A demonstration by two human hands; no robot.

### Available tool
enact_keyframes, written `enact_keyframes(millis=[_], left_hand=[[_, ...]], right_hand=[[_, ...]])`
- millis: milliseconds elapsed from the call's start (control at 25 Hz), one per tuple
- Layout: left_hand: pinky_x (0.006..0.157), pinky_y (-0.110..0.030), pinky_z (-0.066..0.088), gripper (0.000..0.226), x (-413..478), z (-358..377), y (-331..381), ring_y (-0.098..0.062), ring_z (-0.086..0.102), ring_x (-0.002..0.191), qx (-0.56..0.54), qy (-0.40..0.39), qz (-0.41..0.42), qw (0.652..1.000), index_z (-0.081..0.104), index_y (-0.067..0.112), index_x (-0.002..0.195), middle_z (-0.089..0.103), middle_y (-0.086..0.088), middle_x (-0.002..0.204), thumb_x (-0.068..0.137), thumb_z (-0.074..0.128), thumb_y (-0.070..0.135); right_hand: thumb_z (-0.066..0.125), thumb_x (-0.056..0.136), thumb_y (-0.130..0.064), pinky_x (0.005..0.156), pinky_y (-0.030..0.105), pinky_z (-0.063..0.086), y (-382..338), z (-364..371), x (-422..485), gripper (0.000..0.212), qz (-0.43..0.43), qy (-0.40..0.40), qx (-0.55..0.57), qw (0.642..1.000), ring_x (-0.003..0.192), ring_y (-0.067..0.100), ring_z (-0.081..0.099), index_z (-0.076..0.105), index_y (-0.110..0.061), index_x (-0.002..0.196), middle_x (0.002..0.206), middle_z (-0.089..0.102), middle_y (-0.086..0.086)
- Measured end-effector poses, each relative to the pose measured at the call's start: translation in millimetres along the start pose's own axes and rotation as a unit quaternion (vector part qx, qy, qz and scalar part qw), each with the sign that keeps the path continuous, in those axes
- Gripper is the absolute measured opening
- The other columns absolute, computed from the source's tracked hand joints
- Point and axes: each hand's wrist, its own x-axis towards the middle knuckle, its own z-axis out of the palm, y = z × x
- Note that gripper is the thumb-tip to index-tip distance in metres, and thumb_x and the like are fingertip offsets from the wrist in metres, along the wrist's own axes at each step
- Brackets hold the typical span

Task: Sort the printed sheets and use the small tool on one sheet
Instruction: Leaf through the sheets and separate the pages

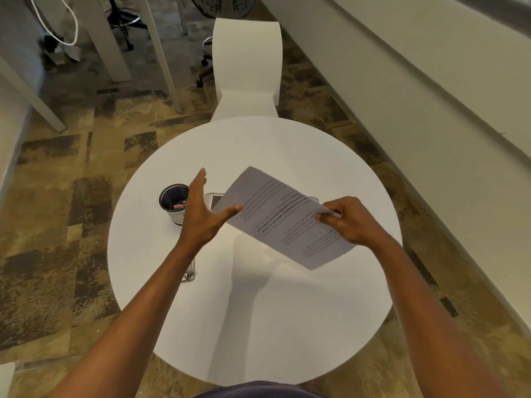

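white round table (287, 326), right hand (349, 222) pinching printed sheet (283, 216) — left hand (202, 214) spread

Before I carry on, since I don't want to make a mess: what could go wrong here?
1. The right hand pinches the printed sheets by one edge only, so some might slip from that grip.
2. The open left hand hovers beside the black mesh cup and could knock it over.

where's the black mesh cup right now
In the head view, the black mesh cup stands on the round table's left part, beside the left hand.
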Motion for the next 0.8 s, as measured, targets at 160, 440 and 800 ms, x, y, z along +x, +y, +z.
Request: enact_keyframes(millis=[160,440,800], left_hand=[[0.081,-0.021,0.051,0.046,5.9,-4.4,15.3,-0.006,0.066,0.098,-0.080,-0.136,0.018,0.987,0.066,0.034,0.109,0.071,0.010,0.109,0.067,0.084,0.040],[0.073,-0.034,0.051,0.003,-1.8,-5.1,2.1,-0.013,0.068,0.078,-0.197,-0.098,-0.017,0.975,0.078,0.018,0.075,0.077,0.008,0.083,0.076,0.077,0.016],[0.075,-0.029,0.060,0.023,-15.8,-3.4,-34.7,-0.019,0.073,0.092,-0.214,-0.114,-0.082,0.967,0.077,0.023,0.095,0.077,0.001,0.101,0.072,0.079,0.026]], right_hand=[[0.060,0.093,-0.024,0.062,0.024,0.059,-21.5,-14.5,3.1,0.019,-0.039,-0.067,-0.038,0.996,0.071,0.011,0.070,0.075,-0.028,0.105,0.089,0.070,-0.015],[0.069,0.088,-0.019,0.075,0.031,0.061,4.5,-46.8,-2.6,0.011,0.004,-0.100,0.025,0.995,0.084,0.015,0.073,0.078,-0.019,0.095,0.090,0.078,-0.005],[0.075,0.081,-0.005,0.078,0.030,0.061,47.2,12.9,-25.2,0.038,0.056,-0.028,0.279,0.958,0.098,0.014,0.072,0.069,-0.030,0.109,0.105,0.076,-0.003]])
